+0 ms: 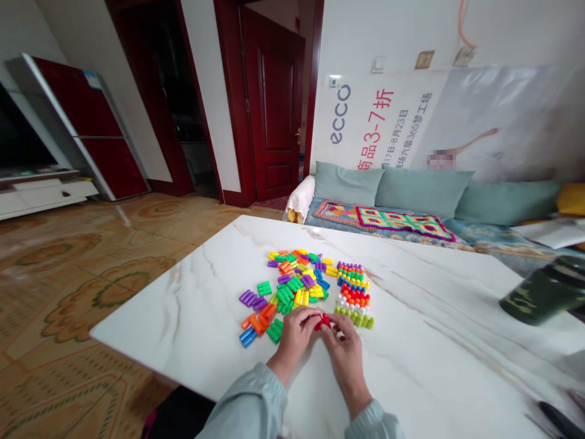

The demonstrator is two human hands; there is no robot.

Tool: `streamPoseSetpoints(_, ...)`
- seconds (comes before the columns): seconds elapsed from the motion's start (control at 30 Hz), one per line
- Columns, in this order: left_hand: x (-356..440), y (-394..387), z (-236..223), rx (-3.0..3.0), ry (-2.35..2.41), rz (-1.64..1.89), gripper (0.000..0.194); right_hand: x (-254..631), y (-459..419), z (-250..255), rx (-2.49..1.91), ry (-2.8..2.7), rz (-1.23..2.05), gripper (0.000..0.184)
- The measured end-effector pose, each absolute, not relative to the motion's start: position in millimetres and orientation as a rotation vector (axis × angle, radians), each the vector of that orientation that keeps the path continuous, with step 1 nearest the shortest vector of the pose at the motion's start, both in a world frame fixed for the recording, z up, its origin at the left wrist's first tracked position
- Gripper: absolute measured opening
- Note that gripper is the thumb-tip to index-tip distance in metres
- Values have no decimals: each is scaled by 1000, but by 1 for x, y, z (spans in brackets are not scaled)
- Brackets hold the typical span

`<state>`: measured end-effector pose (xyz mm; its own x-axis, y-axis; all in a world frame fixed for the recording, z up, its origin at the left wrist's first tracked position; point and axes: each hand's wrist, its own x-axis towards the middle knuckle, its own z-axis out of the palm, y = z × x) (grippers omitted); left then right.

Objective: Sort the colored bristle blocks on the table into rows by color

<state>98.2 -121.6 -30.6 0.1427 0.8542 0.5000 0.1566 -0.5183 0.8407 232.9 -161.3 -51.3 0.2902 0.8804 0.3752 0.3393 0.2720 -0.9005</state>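
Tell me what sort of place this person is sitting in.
Most likely a living room in a home: there's a sofa lined with teal cushions along the wall, and a red two-door refrigerator across the tiled floor.

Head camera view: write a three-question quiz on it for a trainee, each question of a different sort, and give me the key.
1. Multiple choice. What colour is the small piece held between the left hand and the right hand?
a) blue
b) red
c) white

2. True or false. The camouflage-patterned container is on the table, to the right of both hands.

3. Fill in the colour. In the lined-up rows of pieces, the row nearest the hands is ____.

Key: 1: b; 2: true; 3: yellow-green.
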Motion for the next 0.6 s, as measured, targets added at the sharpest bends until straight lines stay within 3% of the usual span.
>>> streamPoseSetpoints(0.23, 101, -126, -32, 2071, 1009, 1381, 13, 232, -163, -53, -1331, -1313, 530, 28)
streamPoseSetpoints(0.6, 96, -126, -33, 1906, 1244, 1560, 25, 232, -165, -49, -1487, -1280, 345, 29)
